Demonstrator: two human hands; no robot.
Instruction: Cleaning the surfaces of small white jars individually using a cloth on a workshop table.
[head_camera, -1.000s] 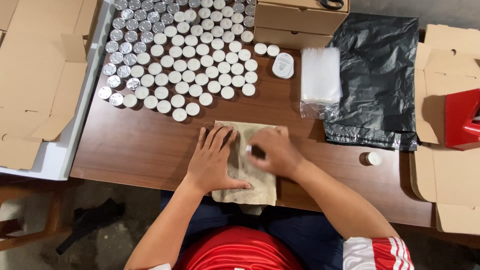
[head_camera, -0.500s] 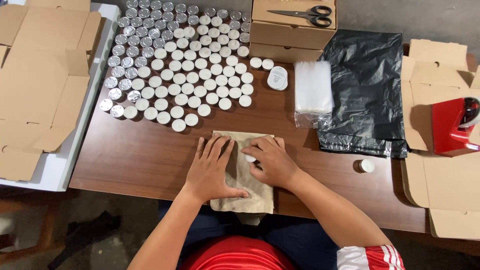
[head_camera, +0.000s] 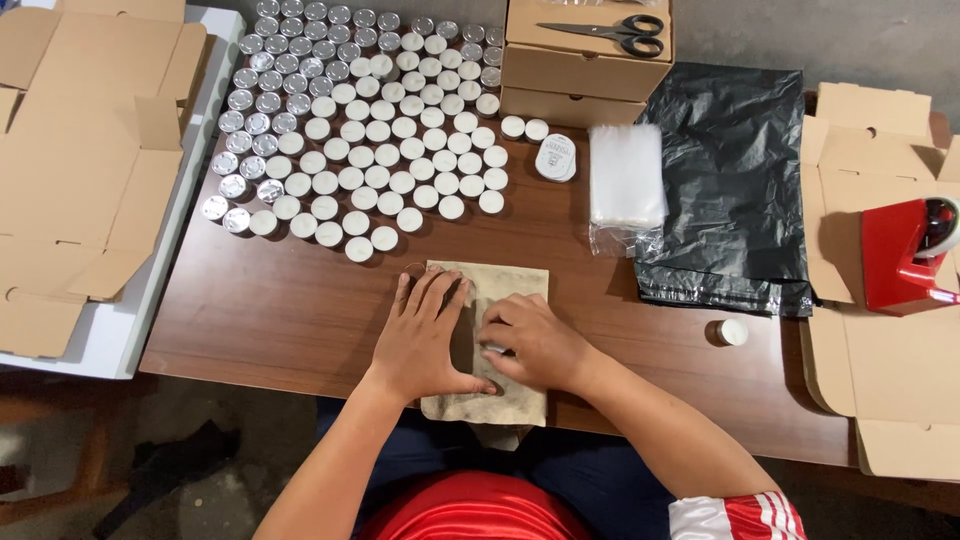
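Observation:
A dirty beige cloth (head_camera: 515, 283) lies on the brown table (head_camera: 290, 310) at its near edge. My left hand (head_camera: 425, 335) rests flat on the cloth's left half, fingers spread. My right hand (head_camera: 530, 340) sits on the cloth's right half with its fingers curled down; a small pale object shows under its fingertips, too hidden to identify. Many tealight candles in metal cups (head_camera: 370, 130) stand in rows beyond the cloth.
Cardboard boxes (head_camera: 585, 65) with scissors (head_camera: 615, 32) on top stand at the back. Clear plastic bags (head_camera: 625, 175), a black plastic bag (head_camera: 735, 185), a lone tealight (head_camera: 732, 331), a red tape dispenser (head_camera: 905, 250) and flat cardboard blanks (head_camera: 85, 170) surround the table.
Both hands stay on the cloth. My right hand has shifted slightly toward me and to the left, closer to my left hand.

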